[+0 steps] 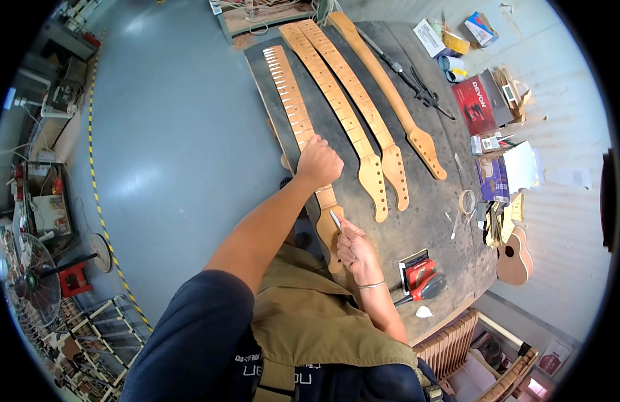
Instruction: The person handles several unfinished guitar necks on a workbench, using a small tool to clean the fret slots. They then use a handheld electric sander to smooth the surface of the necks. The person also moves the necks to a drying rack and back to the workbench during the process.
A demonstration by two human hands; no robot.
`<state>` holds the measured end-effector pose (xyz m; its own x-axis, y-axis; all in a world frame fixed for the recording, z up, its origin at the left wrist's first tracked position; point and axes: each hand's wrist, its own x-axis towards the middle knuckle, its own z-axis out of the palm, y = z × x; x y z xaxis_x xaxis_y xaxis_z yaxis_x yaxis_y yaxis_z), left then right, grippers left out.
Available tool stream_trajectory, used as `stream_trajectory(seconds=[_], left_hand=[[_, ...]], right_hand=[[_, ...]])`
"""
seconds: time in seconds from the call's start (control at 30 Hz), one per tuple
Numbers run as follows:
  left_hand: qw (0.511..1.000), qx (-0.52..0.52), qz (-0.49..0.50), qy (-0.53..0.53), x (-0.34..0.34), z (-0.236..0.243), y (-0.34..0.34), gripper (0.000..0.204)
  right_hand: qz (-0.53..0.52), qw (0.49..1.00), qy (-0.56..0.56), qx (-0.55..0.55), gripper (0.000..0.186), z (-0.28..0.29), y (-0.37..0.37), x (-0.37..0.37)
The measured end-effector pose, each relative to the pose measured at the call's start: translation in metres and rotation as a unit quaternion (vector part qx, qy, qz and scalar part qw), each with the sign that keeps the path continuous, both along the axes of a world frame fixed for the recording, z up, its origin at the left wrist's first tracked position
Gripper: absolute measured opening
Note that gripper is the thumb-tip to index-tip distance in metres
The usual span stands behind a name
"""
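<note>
A wooden guitar neck (292, 100) with a row of pale fret slots lies along the left edge of the workbench. My left hand (320, 162) is closed around its middle. Close to my body, my right hand (355, 251) grips a slim silvery tool (334, 219), its tip at the base of the headstock (328, 236). Whether that tool is a file or a blade I cannot tell. To the right lie two more necks, a fretted neck (330, 90) and a similar neck (363, 110), side by side. Beyond them, another neck (383, 80) rests with its plain back upward.
On the dark workbench (430, 208) sit a red and black sander (422, 278), a black stand-like tool (417, 84) and a tape roll (466, 201). Boxes, including a red box (474, 104), line the wall side. A guitar body (515, 258) stands beyond the bench; a fan (35, 281) is far left.
</note>
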<state>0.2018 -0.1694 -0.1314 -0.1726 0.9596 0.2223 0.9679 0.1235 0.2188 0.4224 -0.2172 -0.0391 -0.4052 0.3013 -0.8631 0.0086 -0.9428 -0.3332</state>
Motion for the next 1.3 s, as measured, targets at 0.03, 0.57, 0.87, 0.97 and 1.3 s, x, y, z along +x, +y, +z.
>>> stream_trajectory(seconds=[0.03,0.57,0.87,0.97,1.3], left_hand=[[1.0,-0.009,0.001,0.003,-0.001,0.001,0.002,0.041],[0.999,-0.045,0.001,0.008,-0.001,0.008,0.002,0.043],[0.999,-0.05,0.012,0.009,0.0,0.006,0.001,0.045],[0.999,-0.05,0.005,0.007,0.001,0.01,0.001,0.045],[0.999,-0.029,0.006,0.022,-0.001,0.004,0.0,0.046]], right_hand=[[0.004,1.0,0.008,0.003,0.037,-0.007,0.0,0.003],[0.063,0.996,-0.023,0.064,0.033,0.0,0.001,0.004],[0.421,0.534,-0.258,0.686,0.057,-0.021,-0.032,0.018],[0.438,0.535,-0.275,0.669,0.066,-0.027,-0.036,0.019],[0.409,0.541,-0.265,0.686,0.068,-0.036,-0.043,0.022]])
